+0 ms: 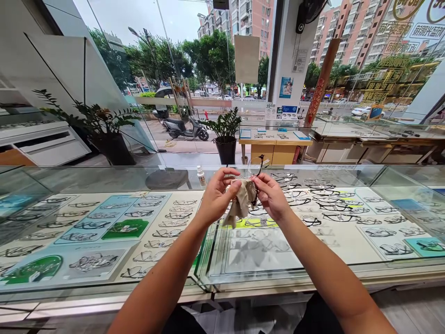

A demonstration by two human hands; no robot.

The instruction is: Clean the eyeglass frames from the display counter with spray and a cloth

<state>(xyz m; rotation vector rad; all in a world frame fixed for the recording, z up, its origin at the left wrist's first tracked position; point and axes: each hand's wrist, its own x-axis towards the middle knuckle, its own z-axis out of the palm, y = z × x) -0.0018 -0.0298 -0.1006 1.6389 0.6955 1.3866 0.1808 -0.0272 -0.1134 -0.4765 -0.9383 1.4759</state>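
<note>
Above the glass counter, my left hand point(219, 192) is closed on a beige cleaning cloth point(239, 204), whose loose end hangs down below the fingers. My right hand point(273, 195) pinches a dark-framed pair of eyeglasses point(260, 166) just beside it. One temple of the glasses sticks up over the right fingers, and a small pale tag seems to hang near it. Cloth and fingers cover most of the lenses. The two hands are close together, with the cloth against the frame between them.
Beneath my hands runs a glass display counter point(215, 278) with several rows of eyeglasses point(333, 204) inside. A small white spray bottle point(200, 176) stands on its top, left of my hands. Beyond are a potted plant point(225, 139), a wooden display table point(274, 150) and large windows.
</note>
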